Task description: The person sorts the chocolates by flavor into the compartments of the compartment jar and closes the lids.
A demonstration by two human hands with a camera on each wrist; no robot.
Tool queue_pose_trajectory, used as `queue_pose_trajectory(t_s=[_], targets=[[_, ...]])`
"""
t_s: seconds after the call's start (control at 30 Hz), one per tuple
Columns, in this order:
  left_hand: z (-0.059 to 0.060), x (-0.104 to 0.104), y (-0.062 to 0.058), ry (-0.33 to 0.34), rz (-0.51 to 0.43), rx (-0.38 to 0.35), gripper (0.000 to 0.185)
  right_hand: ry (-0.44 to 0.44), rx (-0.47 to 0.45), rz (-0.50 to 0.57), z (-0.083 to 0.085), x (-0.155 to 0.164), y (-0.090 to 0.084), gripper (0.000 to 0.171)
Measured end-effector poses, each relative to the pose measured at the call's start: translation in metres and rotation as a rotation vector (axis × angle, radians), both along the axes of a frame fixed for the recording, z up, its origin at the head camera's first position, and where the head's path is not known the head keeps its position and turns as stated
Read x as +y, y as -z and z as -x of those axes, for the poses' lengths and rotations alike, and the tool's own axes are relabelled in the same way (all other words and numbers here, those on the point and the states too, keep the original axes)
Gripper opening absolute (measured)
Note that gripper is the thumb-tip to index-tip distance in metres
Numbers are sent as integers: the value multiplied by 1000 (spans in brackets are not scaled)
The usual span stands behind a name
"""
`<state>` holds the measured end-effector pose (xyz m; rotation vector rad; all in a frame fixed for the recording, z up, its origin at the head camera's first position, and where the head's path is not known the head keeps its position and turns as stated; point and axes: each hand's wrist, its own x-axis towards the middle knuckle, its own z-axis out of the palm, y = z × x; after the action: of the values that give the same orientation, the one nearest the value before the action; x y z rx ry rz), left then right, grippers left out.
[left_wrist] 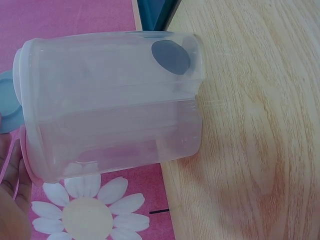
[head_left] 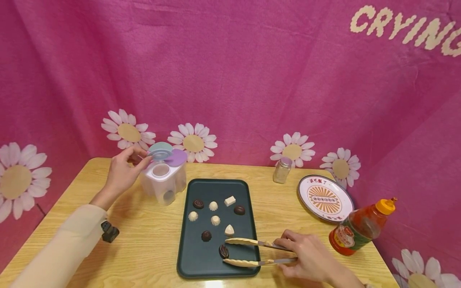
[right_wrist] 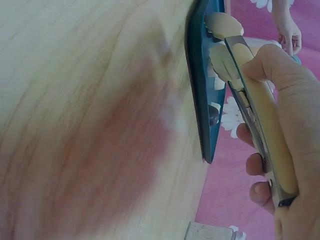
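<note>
My left hand (head_left: 124, 170) pinches the raised pale green flip lid (head_left: 161, 148) of a clear compartmented container (left_wrist: 110, 105). One round opening shows under that lid, while a purple lid (head_left: 177, 157) beside it lies closed. A dark oval piece (left_wrist: 171, 57) sits at the bottom of one compartment. My right hand (head_left: 309, 258) grips a pair of metal tongs (head_left: 242, 263) with cream tips, spread apart over the dark tray (head_left: 201, 266). Between the tips lies a dark leaf-shaped chocolate (head_left: 223, 251). Several other dark and white chocolates, including a white teardrop piece (head_left: 229, 230), are spread farther up the tray.
Behind the tray to the right stands a small glass jar (head_left: 282, 171) with a purple lid. A round patterned plate (head_left: 325, 199) and a red sauce bottle (head_left: 358, 228) with a yellow cap occupy the right side. Pink flowered cloth (head_left: 234, 80) hangs behind the wooden table (head_left: 144, 248).
</note>
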<state>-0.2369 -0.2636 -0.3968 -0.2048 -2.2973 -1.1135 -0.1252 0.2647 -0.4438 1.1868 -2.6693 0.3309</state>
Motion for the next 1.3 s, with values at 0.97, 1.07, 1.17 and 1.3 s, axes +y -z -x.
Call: queue_pose_trajectory(t_s=[0.97, 1.07, 1.17, 1.3], targets=[[-1, 1, -1, 9, -1, 1, 16, -12, 21, 65, 6, -7, -4, 37], [-2, 1, 0, 9, 1, 2, 17, -9, 55, 84, 14, -10, -13, 38], [-2, 1, 0, 7, 4, -2, 17, -19, 71, 101, 24, -15, -22, 38], [-2, 2, 0, 7, 4, -9, 17, -40, 137, 129, 39, -23, -32, 37]])
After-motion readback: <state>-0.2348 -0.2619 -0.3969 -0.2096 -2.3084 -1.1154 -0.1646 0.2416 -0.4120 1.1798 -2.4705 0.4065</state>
